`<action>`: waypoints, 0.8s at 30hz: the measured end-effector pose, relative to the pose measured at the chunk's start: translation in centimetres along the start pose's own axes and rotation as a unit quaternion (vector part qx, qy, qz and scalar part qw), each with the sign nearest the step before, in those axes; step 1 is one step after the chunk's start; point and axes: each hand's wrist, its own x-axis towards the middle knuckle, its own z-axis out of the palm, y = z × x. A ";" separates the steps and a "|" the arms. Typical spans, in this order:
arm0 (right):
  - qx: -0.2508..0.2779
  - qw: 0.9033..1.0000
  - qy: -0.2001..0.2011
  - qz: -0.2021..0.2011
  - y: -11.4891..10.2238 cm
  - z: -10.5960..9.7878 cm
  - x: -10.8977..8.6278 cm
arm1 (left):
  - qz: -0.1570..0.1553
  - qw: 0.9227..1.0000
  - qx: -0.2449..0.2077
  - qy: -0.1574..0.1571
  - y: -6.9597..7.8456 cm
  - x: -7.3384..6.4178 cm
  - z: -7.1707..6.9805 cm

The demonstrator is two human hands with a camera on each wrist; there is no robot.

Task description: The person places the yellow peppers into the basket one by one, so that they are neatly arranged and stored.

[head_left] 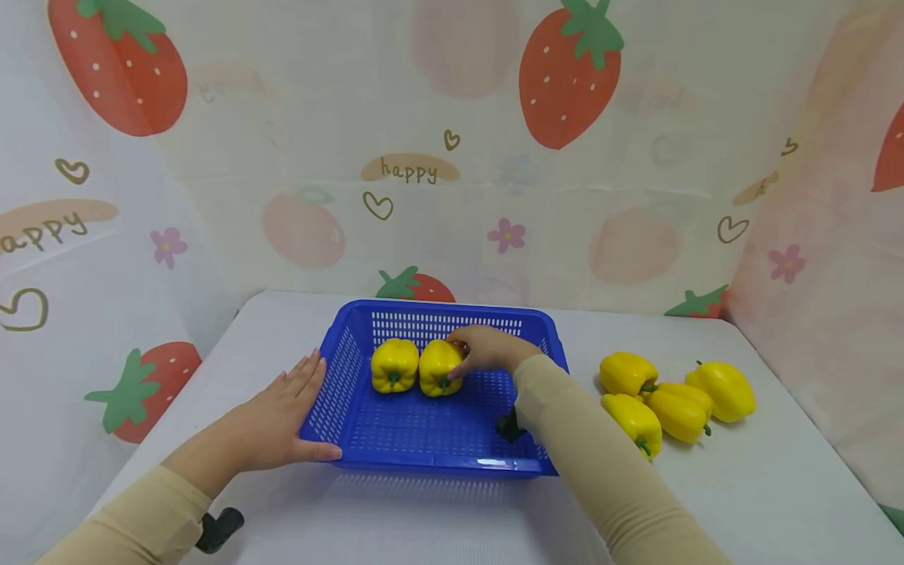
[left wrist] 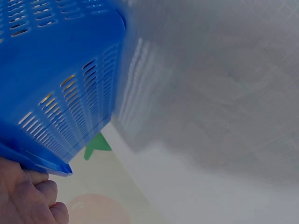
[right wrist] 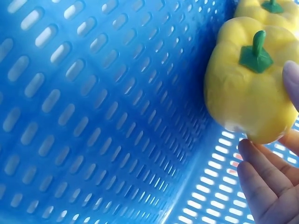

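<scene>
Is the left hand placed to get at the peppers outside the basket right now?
Probably not easily: the left hand is at the left side of the basket, and both basket and right arm lie between it and those peppers.

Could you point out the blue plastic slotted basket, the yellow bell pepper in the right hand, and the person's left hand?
Blue plastic slotted basket (head_left: 438,460): head view, front rim.
Yellow bell pepper (right wrist: 247,95): right wrist view, its yellow side.
Left hand (head_left: 278,414): head view, back of the hand.
</scene>
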 end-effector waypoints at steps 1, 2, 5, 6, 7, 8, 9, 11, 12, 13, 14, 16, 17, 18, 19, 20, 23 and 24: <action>0.001 1.000 -0.001 0.001 0.0 0.0 0.0 | -0.001 1.000 0.001 -0.001 0.0 0.0 0.0; 0.002 1.000 -0.001 0.001 0.0 0.0 0.0 | -0.002 1.000 0.000 -0.002 0.0 0.0 0.0; 0.011 1.000 -0.005 0.004 0.1 -0.1 0.0 | -0.002 1.000 -0.001 -0.003 0.1 0.0 -0.1; 0.014 1.000 -0.006 0.005 0.0 -0.1 0.0 | -0.002 1.000 -0.002 -0.003 0.1 0.0 -0.1; 0.017 1.000 -0.007 0.006 0.0 -0.1 -0.1 | -0.001 1.000 -0.003 -0.002 0.1 -0.1 -0.2; 0.022 1.000 -0.009 0.006 0.0 -0.2 -0.1 | 0.000 1.000 -0.005 -0.001 0.1 -0.1 -0.2; 0.024 1.000 -0.009 0.008 0.0 -0.2 -0.2 | 0.001 1.000 -0.006 0.000 0.2 -0.1 -0.2; 0.033 0.999 -0.010 0.015 0.0 -0.3 -0.3 | 0.000 1.000 -0.003 -0.001 0.2 -0.1 -0.2; 0.035 0.999 -0.009 0.018 0.0 -0.4 -0.4 | 0.000 1.000 -0.003 -0.001 0.2 -0.1 -0.2; 0.039 0.999 -0.008 0.022 0.0 -0.5 -0.5 | 0.000 1.000 -0.002 -0.002 0.2 -0.1 -0.2; 0.043 0.999 -0.008 0.025 0.0 -0.6 -0.6 | 0.000 1.000 -0.001 -0.002 0.2 0.0 -0.1; 0.054 0.998 -0.004 0.029 0.0 -0.8 -0.8 | -0.001 1.000 -0.001 -0.005 0.1 0.0 -0.1; 0.060 0.998 -0.001 0.027 0.0 -0.9 -0.9 | -0.001 1.000 -0.002 -0.005 0.1 0.0 -0.1; 0.064 0.998 0.001 0.024 0.1 -1.1 -0.9 | 0.000 1.000 -0.003 -0.004 0.1 0.0 -0.2; 0.071 0.997 0.002 0.023 0.1 -1.2 -1.0 | 0.000 1.000 -0.004 -0.003 0.2 -0.1 -0.2; 0.079 0.997 0.003 0.020 0.0 -1.4 -1.0 | 0.000 1.000 -0.004 -0.002 0.2 -0.1 -0.2; 0.090 0.996 0.008 0.013 -0.2 -1.9 -1.3 | 0.001 1.000 -0.003 0.000 0.2 -0.2 -0.3; 0.092 0.996 0.009 0.009 -0.3 -2.2 -1.4 | 0.001 1.000 -0.003 0.000 0.2 -0.2 -0.3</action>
